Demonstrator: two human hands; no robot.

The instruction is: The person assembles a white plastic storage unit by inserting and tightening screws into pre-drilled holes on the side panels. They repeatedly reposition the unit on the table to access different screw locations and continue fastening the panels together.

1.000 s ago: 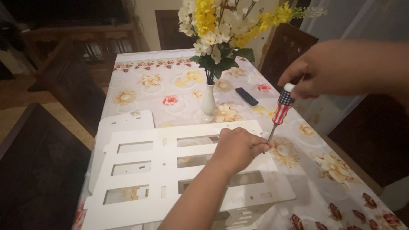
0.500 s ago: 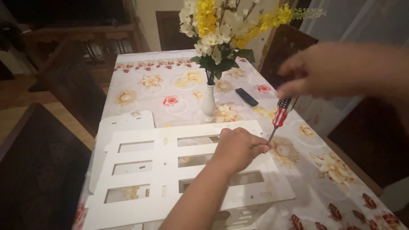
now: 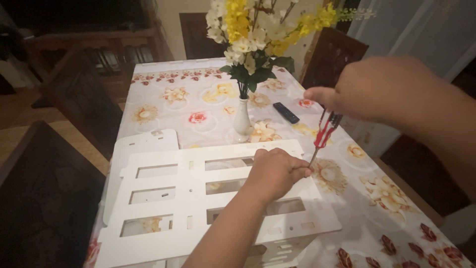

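On the tabletop (image 3: 208, 106), under a floral cloth: one white slotted panel (image 3: 198, 198), lying flat at the near edge, with rectangular cut-outs in rows and a second white piece (image 3: 144, 144) showing from beneath its far left corner. Left hand (image 3: 275, 171): clenched loosely, pressing down on the panel's right edge, fingertips beside the tool's tip. Right hand (image 3: 382, 89): raised above and to the right, fingers pinching the top of a screwdriver (image 3: 323, 136) with a red, striped handle. Change noted: against the pictures of half a second and one second ago, the right hand's grip on the handle has turned and the handle blurs, while the tip stays at the same spot on the panel's edge and the left hand has not shifted; judged to be the driver being rotated in place, a fastener at that edge being worked rather than the tool being repositioned. Screwdriver axis: long axis steeply tilted, handle up and to the right, shaft pointing down and left to the panel's right edge. Also present: white vase (image 3: 242, 119) of yellow and white flowers behind the panel, a dark remote control (image 3: 286, 112) beyond it, dark wooden chairs (image 3: 332, 57) around.
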